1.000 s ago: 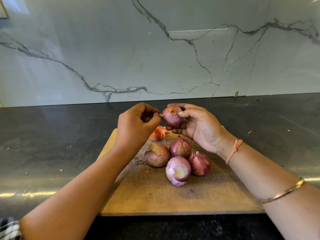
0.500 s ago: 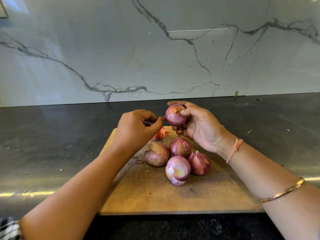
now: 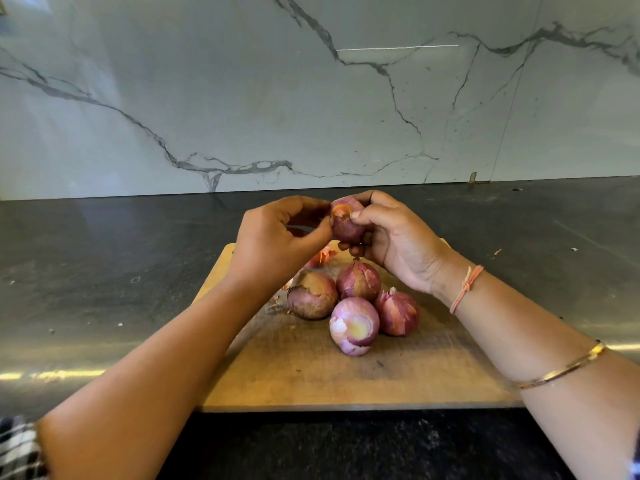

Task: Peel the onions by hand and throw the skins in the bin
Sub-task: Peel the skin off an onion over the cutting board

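Five onions, one cutting board [image 3: 346, 382]; you hold one raised onion [image 3: 346, 225] in both hands.
Your right hand [image 3: 401, 237] grips the raised onion, fingers curled under it, thumb on its upper face; your left hand [image 3: 277, 237] is up against its left side, thumb and forefinger pinching there; hands close together above the board's far end; four onions sit in a touching cluster on the board: left onion [image 3: 311, 294] with brownish skin, back onion [image 3: 358, 280], right onion [image 3: 396, 313], front onion [image 3: 353, 325] partly peeled, pale flesh showing; one orange skin scrap [image 3: 323, 254] lies behind the cluster, partly hidden by your left hand; two bands on your right arm: pink thread [image 3: 465, 287], gold bangle [image 3: 568, 368]; board lies on a dark counter [image 3: 104, 271].
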Demonstrator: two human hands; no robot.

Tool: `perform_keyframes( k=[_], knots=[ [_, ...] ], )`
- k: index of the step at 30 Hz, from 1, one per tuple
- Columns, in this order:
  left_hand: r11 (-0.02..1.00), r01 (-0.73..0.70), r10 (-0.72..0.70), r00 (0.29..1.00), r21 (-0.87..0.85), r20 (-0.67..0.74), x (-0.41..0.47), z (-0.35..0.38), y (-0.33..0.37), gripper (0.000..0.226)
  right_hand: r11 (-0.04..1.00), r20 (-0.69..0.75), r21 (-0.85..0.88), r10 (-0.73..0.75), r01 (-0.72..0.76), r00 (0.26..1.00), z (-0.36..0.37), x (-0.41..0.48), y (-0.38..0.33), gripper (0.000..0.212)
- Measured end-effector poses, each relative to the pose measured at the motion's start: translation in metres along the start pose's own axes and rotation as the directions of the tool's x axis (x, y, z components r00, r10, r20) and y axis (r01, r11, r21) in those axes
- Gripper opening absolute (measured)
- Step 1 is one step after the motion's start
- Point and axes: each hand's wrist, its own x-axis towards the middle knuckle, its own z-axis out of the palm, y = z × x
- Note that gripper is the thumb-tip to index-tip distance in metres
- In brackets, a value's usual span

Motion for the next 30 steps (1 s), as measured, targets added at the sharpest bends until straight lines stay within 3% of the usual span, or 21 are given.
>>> perform_keyframes(
  k=[13,17,23,30],
  knots=[
    [0.998,-0.031,0.038,0.993,0.057,-0.111,0.0014,0.0021,-0.0041,0.012,1.000,0.010,0.020,0.002,-0.002,1.000,0.0009,0.0017,0.0019,0.012],
    [0.999,-0.036,0.037,0.997,0.012,-0.063,-0.0001,0.0039,-0.0023,0.019,0.999,-0.014,0.034,0.005,-0.005,1.000,-0.0002,0.0027,0.0018,0.026],
    [0.989,-0.133,0.139,0.986,0.063,-0.088,-0.0002,0.0057,-0.0022,0.024,0.999,-0.036,0.035,0.002,-0.001,0.999,0.0027,0.0019,0.0012,0.029],
    [0.998,-0.067,0.067,0.993,0.000,-0.097,-0.0001,0.0063,0.0003,0.032,0.999,-0.036,0.045,0.007,-0.006,0.999,0.0034,0.0013,0.0008,0.036]
  ],
)
